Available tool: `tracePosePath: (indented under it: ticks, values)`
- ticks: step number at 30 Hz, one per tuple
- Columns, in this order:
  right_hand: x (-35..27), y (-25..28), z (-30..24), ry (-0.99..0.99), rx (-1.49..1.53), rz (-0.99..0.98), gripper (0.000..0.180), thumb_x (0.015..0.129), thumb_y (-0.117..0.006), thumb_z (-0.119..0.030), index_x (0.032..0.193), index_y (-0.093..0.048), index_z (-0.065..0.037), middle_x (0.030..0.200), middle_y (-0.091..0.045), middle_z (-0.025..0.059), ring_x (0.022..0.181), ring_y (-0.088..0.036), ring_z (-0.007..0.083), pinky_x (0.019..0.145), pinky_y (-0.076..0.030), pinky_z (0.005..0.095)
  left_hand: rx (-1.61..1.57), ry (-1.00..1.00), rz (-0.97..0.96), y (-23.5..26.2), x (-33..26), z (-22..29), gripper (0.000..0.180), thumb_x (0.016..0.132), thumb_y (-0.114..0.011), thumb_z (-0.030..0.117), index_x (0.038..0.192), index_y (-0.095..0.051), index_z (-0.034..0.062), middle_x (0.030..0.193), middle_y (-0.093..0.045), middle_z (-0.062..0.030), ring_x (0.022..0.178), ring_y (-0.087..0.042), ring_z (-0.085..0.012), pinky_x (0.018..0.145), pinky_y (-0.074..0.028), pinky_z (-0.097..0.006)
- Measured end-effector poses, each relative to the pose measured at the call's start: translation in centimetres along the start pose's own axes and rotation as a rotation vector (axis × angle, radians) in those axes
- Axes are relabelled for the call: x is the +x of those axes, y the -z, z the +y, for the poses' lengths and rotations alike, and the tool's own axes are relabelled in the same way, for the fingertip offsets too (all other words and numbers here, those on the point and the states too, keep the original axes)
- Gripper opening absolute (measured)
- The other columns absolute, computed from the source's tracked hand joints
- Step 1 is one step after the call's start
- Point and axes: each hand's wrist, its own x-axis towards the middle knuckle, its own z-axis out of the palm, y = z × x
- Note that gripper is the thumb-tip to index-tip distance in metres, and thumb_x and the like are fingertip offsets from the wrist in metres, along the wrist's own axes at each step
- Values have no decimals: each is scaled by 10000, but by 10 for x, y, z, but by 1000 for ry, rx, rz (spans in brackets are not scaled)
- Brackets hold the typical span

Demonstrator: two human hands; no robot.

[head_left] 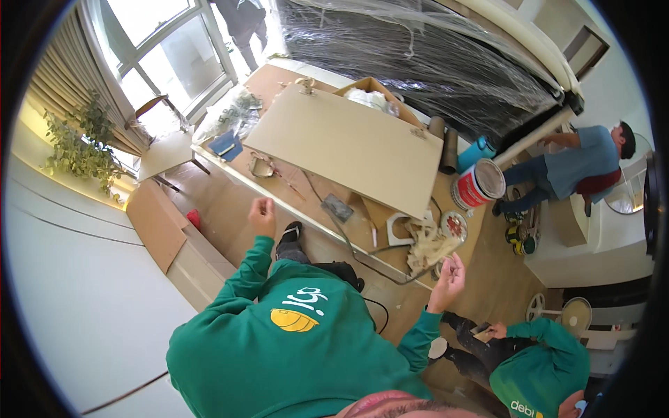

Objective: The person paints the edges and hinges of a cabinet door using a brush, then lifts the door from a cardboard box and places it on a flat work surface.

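Both my hands are raised in front of me, in green sleeves, on the near side of a covered worktable (300, 195). My left hand (263, 218) is loosely curled, fingertips a little apart, and holds nothing I can see. It is in front of the table's near edge, nearest a small tray (261, 166) and a brush (289, 184). My right hand (448, 282) has bent, spread fingers with nothing visible in them. Close beyond it lie crumpled beige cloth or paper (427, 244) and a round tin lid (454, 226). A large beige panel (348, 143) lies flat across the table.
A paint bucket (478, 184), a blue bottle (477, 152) and a cardboard box (397, 104) stand on the table. A dark cable (348, 247) hangs over its edge. One co-worker (543, 355) is at lower right, another person (582, 167) farther right. Long cardboard (167, 230) lies left.
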Motion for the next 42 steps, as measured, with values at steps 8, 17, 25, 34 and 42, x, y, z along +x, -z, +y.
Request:
tracePosePath:
  ticks: [8,17,25,34,42]
  values:
    - [32,-204,-15,8,-146,-74,309,1023,-702,-167,1252,-687,40,1193,-733,106,1010,-646,165,948,-519,331,-277,-16,-46,12,316,-36,280,988,-766,204,1145,-641,8,882,-651,7,764,-532,-68,669,-436,-254]
    - [63,-357,-10,-35,-349,-102,577,965,-755,-198,1473,-554,-10,1299,-681,129,1124,-611,215,1003,-491,373,-293,440,-801,-134,449,-35,900,843,-896,402,1489,-431,-17,1124,-737,-164,921,-686,-178,739,-529,-290]
    - [72,-370,-14,-185,-375,-20,649,942,-786,-255,1505,-541,-41,1264,-687,106,1094,-575,182,973,-461,345,-97,502,-1065,-231,479,-17,847,814,-892,278,1501,-489,-10,887,-600,-22,761,-584,-103,589,-450,-248]
    - [65,-363,-6,-175,-323,-11,653,960,-772,-276,1519,-532,-39,1263,-698,98,1099,-583,171,978,-458,334,-285,640,-1285,-260,505,-44,637,912,-757,229,1476,-521,51,994,-681,-23,807,-651,-109,716,-527,-286]
    - [70,-366,-9,-193,-280,-6,626,968,-763,-268,1504,-551,-24,1246,-707,81,1043,-563,131,951,-451,299,-212,584,-1211,-255,496,-34,838,823,-866,125,1527,-430,-11,1072,-688,-80,865,-683,-133,727,-551,-308]
